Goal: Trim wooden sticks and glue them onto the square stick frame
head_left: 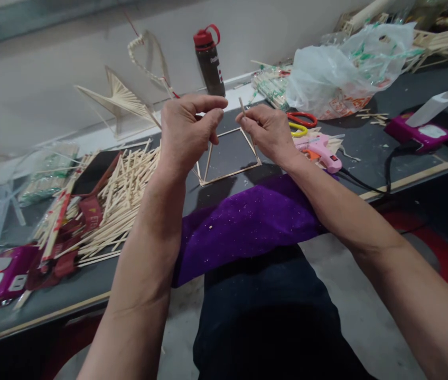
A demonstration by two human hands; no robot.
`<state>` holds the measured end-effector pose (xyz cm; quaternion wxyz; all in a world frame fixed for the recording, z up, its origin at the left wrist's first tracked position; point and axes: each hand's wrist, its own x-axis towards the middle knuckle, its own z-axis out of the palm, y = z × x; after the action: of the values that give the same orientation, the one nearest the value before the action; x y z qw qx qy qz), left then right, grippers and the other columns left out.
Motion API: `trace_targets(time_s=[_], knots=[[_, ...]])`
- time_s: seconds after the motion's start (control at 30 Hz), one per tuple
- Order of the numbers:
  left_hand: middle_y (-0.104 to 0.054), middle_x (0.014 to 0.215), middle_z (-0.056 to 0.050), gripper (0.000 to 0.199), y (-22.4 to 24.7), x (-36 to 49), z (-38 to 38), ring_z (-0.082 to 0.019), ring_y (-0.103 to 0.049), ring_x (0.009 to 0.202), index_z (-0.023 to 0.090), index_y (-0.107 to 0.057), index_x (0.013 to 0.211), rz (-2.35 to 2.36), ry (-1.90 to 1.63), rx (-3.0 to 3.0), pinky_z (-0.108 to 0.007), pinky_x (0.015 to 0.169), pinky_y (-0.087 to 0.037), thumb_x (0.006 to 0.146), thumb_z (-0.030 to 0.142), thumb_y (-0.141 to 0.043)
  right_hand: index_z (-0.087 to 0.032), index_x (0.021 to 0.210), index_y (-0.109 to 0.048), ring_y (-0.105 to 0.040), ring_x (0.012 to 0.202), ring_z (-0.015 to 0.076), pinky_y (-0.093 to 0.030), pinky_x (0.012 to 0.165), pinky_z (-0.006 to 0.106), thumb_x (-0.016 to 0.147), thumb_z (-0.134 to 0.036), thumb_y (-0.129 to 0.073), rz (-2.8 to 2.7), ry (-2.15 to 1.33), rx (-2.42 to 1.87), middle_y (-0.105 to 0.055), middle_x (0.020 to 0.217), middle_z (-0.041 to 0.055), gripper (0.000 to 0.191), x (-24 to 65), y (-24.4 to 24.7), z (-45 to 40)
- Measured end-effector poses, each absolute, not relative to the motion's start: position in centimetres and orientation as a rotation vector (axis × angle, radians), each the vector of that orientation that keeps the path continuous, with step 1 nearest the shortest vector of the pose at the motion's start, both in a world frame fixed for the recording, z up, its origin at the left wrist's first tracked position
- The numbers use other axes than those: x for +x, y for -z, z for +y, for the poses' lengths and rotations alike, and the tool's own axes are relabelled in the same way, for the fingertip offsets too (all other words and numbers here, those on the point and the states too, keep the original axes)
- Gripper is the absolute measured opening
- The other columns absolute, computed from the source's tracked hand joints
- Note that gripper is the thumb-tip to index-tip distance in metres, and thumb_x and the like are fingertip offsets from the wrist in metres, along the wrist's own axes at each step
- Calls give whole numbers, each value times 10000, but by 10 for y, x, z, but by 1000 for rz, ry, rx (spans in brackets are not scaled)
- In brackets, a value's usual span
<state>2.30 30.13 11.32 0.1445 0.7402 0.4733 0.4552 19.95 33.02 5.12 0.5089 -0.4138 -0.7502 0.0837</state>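
Observation:
My right hand (267,131) pinches a short thin wooden stick (241,105), whose end points up past the fingertips. My left hand (188,132) is raised opposite it, fingers curled and thumb close to the forefinger; whether anything small is between them I cannot make out. Below and between both hands, a four-sided frame of glued wooden sticks (232,172) lies on the dark tabletop (230,153). More sticks rise from its near left corner, and my left hand partly hides them. A purple cloth (248,227) hangs over the table edge in front of me.
Left lies a heap of loose wooden sticks (129,184) with a dark red strap (89,211). Right are a pink glue gun (319,150), scissors (303,120) and a corded purple device (422,132). Behind stand a red-capped bottle (210,63), a plastic bag (327,79) and a stick model (117,100).

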Motion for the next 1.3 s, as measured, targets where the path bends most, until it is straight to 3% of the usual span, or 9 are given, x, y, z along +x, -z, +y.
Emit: trace_targets(time_s=[0.33, 0.6, 0.83, 1.1, 1.3], knots=[[-609, 519, 17, 203, -119, 19, 303, -96, -530, 407, 203, -736, 972, 1289, -1264, 2073, -212, 374, -470, 796, 278, -670, -220, 893, -678, -617, 902, 203, -480, 864, 370, 956, -387, -492, -1855, -233, -1021, -672, 895, 33, 258, 198, -55, 324], [-676, 629, -4, 258, -118, 14, 305, -135, -575, 519, 214, -717, 1007, 1217, -1227, 2079, -314, 473, -542, 790, 354, -714, -237, 906, -664, -606, 917, 218, -482, 883, 381, 942, -474, -490, -1837, -185, -1036, -661, 917, 44, 297, 200, -56, 323], [-652, 640, -6, 268, -116, 17, 307, -133, -560, 487, 222, -698, 988, 1236, -1207, 2074, -298, 381, -448, 782, 394, -697, -239, 1056, -616, -607, 959, 209, -486, 907, 397, 967, -493, -427, -1786, -195, -969, -643, 982, 38, 329, 198, -63, 317], [-681, 735, 10, 225, -117, 14, 309, -77, -509, 455, 245, -716, 996, 1160, -1242, 2058, -245, 339, -353, 773, 256, -695, -247, 961, -642, -622, 913, 193, -493, 905, 382, 983, -518, -365, -1829, -237, -972, -651, 882, 27, 388, 196, -63, 321], [-683, 673, -1, 179, -117, 15, 308, -113, -512, 428, 263, -726, 963, 1168, -1250, 2041, -296, 339, -372, 799, 319, -684, -266, 970, -646, -619, 907, 191, -496, 899, 374, 979, -535, -353, -1859, -211, -965, -655, 885, 23, 398, 194, -64, 319]])
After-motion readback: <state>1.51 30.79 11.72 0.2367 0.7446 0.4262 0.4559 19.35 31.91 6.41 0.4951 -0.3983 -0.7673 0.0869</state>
